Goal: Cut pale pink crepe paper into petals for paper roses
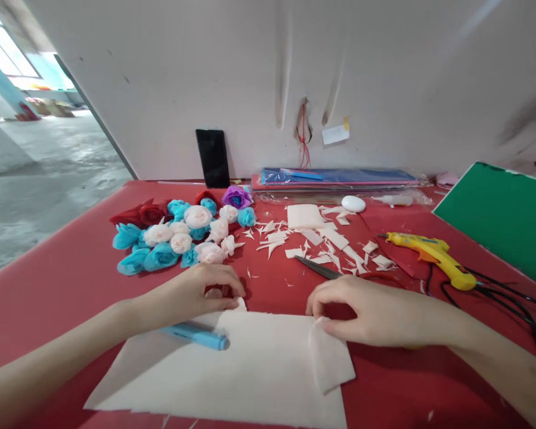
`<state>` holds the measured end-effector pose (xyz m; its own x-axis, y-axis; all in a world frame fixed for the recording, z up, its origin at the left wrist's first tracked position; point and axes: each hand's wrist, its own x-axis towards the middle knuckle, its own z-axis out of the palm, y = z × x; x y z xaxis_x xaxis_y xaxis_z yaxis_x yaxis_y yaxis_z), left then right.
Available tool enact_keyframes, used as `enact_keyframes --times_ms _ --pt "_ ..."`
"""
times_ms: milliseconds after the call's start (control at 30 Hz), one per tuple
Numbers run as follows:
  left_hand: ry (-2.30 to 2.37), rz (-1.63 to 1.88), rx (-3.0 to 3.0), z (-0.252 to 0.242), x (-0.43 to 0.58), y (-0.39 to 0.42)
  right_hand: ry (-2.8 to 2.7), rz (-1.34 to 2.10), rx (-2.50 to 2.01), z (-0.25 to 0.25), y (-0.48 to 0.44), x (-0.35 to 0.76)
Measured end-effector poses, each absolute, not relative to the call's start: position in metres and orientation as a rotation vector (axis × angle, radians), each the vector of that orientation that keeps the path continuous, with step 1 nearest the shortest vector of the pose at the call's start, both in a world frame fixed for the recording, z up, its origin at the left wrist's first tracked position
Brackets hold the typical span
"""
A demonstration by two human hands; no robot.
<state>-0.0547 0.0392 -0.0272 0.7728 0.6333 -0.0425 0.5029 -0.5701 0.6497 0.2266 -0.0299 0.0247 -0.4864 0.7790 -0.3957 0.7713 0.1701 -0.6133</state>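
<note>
Between left hand (214,290) and right hand (346,307), room borders the sheet's far edge (274,318).

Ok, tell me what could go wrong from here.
The right hand is close to the pointed grey metal scissors, so a knuckle could get nicked. The yellow plastic glue gun points its nozzle towards the thin pale cream scraps; if it is hot, which I cannot tell, it might drip on them. The slim light-blue marker lies on the large pale cream sheet, so tugging the sheet could roll it off.
</note>
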Motion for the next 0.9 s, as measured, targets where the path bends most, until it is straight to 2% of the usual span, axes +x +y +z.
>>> enact_keyframes --times_ms 400,667,900 --pt "0.780 0.292 2.526 -0.024 -0.035 0.023 -1.867 1.019 -1.592 0.005 -0.012 0.206" --pt "0.667 0.363 2.548 -0.037 -0.037 0.020 -1.910 0.973 -1.549 -0.010 -0.001 0.188" --pt "0.645 0.377 2.450 -0.028 -0.035 0.021 -1.981 1.034 -1.570 -0.010 -0.004 0.184"
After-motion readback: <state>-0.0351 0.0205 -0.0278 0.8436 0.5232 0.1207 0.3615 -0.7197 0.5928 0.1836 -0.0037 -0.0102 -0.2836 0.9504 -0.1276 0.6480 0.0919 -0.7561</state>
